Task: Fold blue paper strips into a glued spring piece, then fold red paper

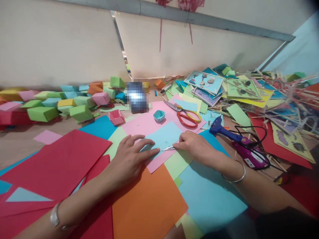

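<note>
A light blue sheet of paper (165,134) lies on pink paper in front of me. My left hand (134,154) rests with spread fingers on its left edge, the index fingertip close to a slim, pointed silver tool (168,148). That tool is in the closed fingers of my right hand (193,146), its tip pointing left along the sheet's lower edge. Its handle is hidden in the hand, so I cannot tell its exact kind. Beyond the sheet sit a small blue folded paper box (159,116) and large scissors (186,116) with red and yellow handles.
Several folded paper boxes (81,109) are heaped at the back left, near a pink open box (116,117). On the right lie a blue and purple glue gun (229,132) with a black cord and decorated cards (204,83). Red paper (57,159) and orange paper (149,202) lie nearer me.
</note>
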The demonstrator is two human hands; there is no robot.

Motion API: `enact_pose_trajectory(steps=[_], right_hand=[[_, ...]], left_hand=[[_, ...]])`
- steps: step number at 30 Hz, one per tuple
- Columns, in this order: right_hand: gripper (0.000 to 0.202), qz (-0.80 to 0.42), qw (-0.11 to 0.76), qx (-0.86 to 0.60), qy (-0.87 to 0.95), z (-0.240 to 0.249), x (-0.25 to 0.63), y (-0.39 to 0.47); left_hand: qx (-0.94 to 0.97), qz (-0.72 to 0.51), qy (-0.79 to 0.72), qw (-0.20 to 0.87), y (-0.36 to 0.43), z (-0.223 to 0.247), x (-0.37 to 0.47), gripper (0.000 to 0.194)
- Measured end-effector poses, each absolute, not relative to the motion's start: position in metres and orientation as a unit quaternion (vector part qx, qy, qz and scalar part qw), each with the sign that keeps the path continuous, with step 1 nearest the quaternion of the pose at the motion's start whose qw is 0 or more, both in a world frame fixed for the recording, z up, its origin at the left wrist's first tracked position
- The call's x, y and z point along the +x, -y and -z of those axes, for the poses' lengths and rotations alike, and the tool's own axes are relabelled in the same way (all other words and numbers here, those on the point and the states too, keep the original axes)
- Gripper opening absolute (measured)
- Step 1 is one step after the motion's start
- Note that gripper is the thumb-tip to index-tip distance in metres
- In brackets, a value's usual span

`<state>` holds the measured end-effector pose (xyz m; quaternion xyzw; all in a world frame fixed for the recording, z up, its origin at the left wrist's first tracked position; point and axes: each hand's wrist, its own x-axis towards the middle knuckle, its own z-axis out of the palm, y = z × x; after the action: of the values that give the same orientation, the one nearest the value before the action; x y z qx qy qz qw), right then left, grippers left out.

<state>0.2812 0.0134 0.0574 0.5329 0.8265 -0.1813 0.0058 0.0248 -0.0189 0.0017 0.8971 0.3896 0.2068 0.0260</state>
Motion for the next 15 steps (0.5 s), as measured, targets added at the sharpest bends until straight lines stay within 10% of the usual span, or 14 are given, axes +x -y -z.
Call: enact_pose_trajectory(steps=[15], right_hand=[[0.024, 0.170, 0.033, 0.491, -0.854, -0.061, 0.273, -0.004]], left_hand=[[0.908, -0.182, -0.375, 0.047, 0.014, -0.007, 0.019, 0.039]])
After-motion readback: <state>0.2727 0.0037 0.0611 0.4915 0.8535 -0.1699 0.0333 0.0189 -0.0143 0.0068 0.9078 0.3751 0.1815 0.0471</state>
